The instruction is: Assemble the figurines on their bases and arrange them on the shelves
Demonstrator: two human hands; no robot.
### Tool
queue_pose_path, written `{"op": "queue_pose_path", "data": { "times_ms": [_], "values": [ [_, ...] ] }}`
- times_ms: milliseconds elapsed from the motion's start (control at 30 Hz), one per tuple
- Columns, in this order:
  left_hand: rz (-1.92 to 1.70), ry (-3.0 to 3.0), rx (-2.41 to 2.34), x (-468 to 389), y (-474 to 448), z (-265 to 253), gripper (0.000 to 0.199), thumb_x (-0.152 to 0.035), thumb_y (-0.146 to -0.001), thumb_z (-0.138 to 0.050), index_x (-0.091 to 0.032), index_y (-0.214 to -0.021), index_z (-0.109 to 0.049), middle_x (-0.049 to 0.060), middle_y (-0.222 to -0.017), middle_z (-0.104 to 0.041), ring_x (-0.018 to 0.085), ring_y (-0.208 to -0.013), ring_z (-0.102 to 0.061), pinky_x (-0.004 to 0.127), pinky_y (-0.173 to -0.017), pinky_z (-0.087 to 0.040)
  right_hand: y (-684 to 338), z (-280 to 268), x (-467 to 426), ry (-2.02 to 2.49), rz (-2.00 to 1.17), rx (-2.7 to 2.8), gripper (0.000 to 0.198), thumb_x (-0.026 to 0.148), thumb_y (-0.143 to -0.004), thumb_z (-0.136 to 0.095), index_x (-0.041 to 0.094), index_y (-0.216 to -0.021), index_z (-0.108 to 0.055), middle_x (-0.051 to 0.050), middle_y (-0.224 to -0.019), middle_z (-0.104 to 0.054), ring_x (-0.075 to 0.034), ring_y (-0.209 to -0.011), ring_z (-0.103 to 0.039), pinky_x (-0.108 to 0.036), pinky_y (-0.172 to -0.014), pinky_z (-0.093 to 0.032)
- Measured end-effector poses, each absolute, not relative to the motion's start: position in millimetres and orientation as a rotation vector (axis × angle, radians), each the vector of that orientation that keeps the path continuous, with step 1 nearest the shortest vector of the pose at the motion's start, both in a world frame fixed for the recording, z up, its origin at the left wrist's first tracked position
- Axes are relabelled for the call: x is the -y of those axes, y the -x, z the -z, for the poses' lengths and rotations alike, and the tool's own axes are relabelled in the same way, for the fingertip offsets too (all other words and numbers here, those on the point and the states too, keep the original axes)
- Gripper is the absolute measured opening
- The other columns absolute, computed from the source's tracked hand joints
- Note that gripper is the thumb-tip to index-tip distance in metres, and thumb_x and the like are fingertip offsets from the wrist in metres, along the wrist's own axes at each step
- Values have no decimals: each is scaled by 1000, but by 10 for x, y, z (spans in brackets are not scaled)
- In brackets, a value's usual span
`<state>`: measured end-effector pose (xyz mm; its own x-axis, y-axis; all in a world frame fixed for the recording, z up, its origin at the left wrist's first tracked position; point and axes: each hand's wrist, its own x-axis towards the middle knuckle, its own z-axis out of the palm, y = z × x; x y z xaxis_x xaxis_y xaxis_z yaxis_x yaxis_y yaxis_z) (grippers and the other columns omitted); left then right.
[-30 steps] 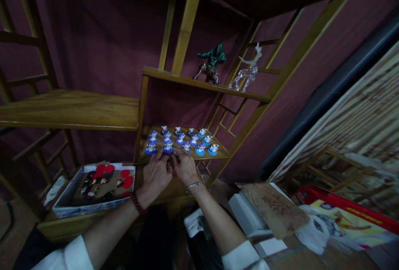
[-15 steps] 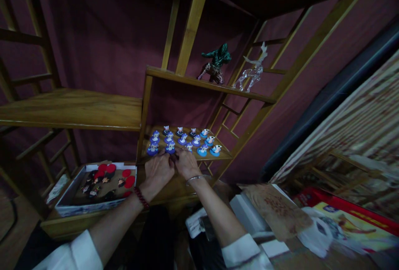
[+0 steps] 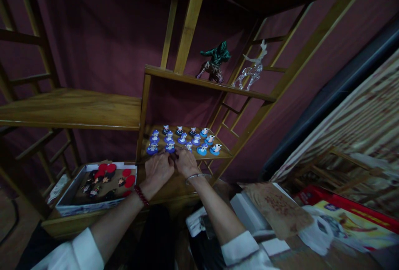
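My left hand (image 3: 159, 167), with a dark red bead bracelet at its wrist, is closed just in front of the lower shelf (image 3: 224, 152). Beside it my right hand (image 3: 186, 162), wearing a silver bangle, is also closed. Their fingertips come together, and anything pinched there is dark and mostly hidden. Small figurines stand in rows on the shelf just beyond my fingers: a purple-based figurine (image 3: 170, 146), a partly covered figurine (image 3: 188, 146), a blue-based figurine (image 3: 202, 149) and a black-based figurine (image 3: 180, 130) among several others.
A shallow box (image 3: 93, 208) with dark figurines and red discs sits at lower left. Above are a green hooded statue (image 3: 216, 60) and a clear deer figure (image 3: 251, 72). A wooden upright (image 3: 145, 107) stands left of the figurines. Cartons (image 3: 249, 216) lie at lower right.
The view shifts very slightly. Both hands stay together at the shelf's front edge, and the figurines stand as before.
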<state>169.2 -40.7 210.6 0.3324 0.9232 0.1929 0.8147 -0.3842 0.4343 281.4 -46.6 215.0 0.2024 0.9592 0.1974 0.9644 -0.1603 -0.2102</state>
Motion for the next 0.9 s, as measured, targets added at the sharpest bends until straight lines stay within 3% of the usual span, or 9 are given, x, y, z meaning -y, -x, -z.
{"op": "queue_pose_path", "data": {
  "times_ms": [400, 900],
  "values": [
    [-610, -2346, -1566, 452, -1688, -2145, 26, -26, -81, -35, -22, -90, -59, 4, -98, -63, 18, -88, -58, 27, -70, -41, -2772, -2186, 476, 2232, 47, 1847, 24, 29, -82, -40, 17, -93, -59, -10, -95, -62, -19, -88, -57, -26, -70, -38],
    [-674, -2366, -1551, 446, -1691, -2063, 25, -25, -80, -34, -22, -91, -57, 5, -96, -63, 19, -83, -59, 29, -65, -40, -2771, -2164, 492, 2212, 45, 1800, 23, 29, -82, -42, 18, -91, -59, -8, -94, -62, -18, -88, -57, -25, -69, -38]
  ]
}}
